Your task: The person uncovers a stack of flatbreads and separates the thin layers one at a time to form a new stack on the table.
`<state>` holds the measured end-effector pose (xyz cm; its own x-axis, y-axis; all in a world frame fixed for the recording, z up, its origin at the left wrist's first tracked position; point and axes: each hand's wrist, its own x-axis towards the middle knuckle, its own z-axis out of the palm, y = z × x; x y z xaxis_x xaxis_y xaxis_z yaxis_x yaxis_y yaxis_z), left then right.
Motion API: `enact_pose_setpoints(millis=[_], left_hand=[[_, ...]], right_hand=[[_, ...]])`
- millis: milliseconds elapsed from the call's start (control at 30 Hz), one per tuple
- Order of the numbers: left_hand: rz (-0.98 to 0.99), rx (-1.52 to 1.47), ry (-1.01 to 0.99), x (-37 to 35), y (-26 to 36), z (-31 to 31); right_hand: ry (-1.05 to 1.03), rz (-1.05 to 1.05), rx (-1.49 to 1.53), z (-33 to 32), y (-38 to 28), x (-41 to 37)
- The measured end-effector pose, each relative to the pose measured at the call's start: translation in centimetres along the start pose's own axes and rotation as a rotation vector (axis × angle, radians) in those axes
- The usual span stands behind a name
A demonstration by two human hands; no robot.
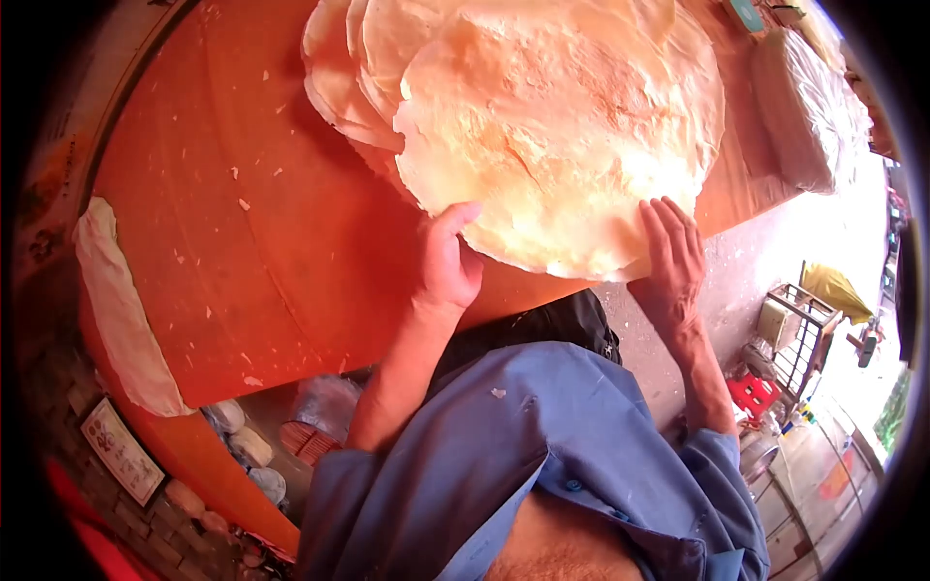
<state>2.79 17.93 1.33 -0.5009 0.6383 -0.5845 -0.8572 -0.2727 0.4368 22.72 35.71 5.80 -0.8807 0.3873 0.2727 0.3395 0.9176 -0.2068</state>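
Pale, blistered round flatbread lies flat, no long axis; left hand thumbs its 7 o'clock rim, fingers hidden; right hand rests outstretched at 5 o'clock.

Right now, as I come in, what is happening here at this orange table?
A person in a blue shirt is at the orange table with a stack of large, round, pale, thin flatbreads. The left hand grips the near edge of the top flatbread, thumb above, fingers hidden beneath. The right hand lies flat and open on the same edge. Crumbs lie scattered on the table, and a white cloth hangs over its left rim.
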Motion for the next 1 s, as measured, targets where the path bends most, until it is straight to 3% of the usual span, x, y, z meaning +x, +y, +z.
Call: enact_pose_setpoints(millis=[67, 133, 200, 267, 333, 367, 400, 433, 467, 533, 600, 633, 733, 800, 867, 933, 1000], left_hand=[[-0.002, 0.007, 0.019, 0.2, 0.7, 0.3], [-0.014, -0.019, 0.011, -0.4, 2.4, 2.1], [0.088, -0.11, -0.18, -0.8, 4.6, 2.7], [0.174, -0.078, -0.539, -0.2, 5.9, 1.8], [0.227, -0.012, -0.488, -0.1, 6.9, 1.3], [0.297, 0.043, -0.434, 0.1, 7.4, 1.0], [0.296, 0.047, -0.44, 0.5, 7.7, 0.5], [0.325, 0.193, -0.264, 1.0, 7.8, -0.4], [0.352, 0.333, -0.083, 1.4, 7.8, -1.3], [0.358, 0.295, -0.082, 1.4, 7.7, -1.7], [0.451, 0.06, -0.257, 0.7, 7.3, -0.7], [0.46, 0.038, -0.317, 0.7, 7.2, -0.8], [0.327, -0.1, -0.203, 0.5, 5.8, -1.3], [0.305, -0.055, -0.212, 2.2, 4.4, -2.4], [0.39, 0.212, -0.027, 3.3, 3.2, -2.8], [0.406, 0.264, 0.048, 3.4, 3.1, -2.7], [0.423, 0.315, 0.108, 3.8, 2.8, -2.3]], right_hand=[[0.073, -0.057, -0.004, -0.8, 0.4, 2.3], [0.046, -0.187, 0.248, -1.2, 1.5, 3.8], [0.039, -0.224, 0.296, -3.8, 0.5, 7.7], [0.001, -0.2, 0.348, -7.9, -1.2, 11.5], [0.075, -0.289, 0.16, -11.9, -2.6, 14.5], [-0.102, -0.153, 0.078, -13.9, -1.7, 15.1], [-0.071, 0.353, 0.11, -15.0, 0.3, 15.4], [-0.068, 0.354, 0.109, -15.9, 1.1, 16.7], [-0.169, 0.316, 0.515, -16.7, 1.8, 18.3], [-0.371, 0.206, 1.321, -17.7, 2.7, 20.4], [0.223, 0.646, 1.201, -13.4, 0.6, 19.4], [0.172, 0.703, 1.113, -10.9, 3.1, 18.6], [-0.395, 0.882, 0.94, -1.4, 12.1, 16.0], [-0.197, 0.897, 1.029, 5.2, 13.5, 13.2], [-0.256, 0.842, 1.212, 6.3, 13.6, 12.2], [-0.309, 0.788, 1.392, 6.9, 13.0, 11.3], [0.071, 0.932, 0.945, 6.5, 9.2, 11.5]])
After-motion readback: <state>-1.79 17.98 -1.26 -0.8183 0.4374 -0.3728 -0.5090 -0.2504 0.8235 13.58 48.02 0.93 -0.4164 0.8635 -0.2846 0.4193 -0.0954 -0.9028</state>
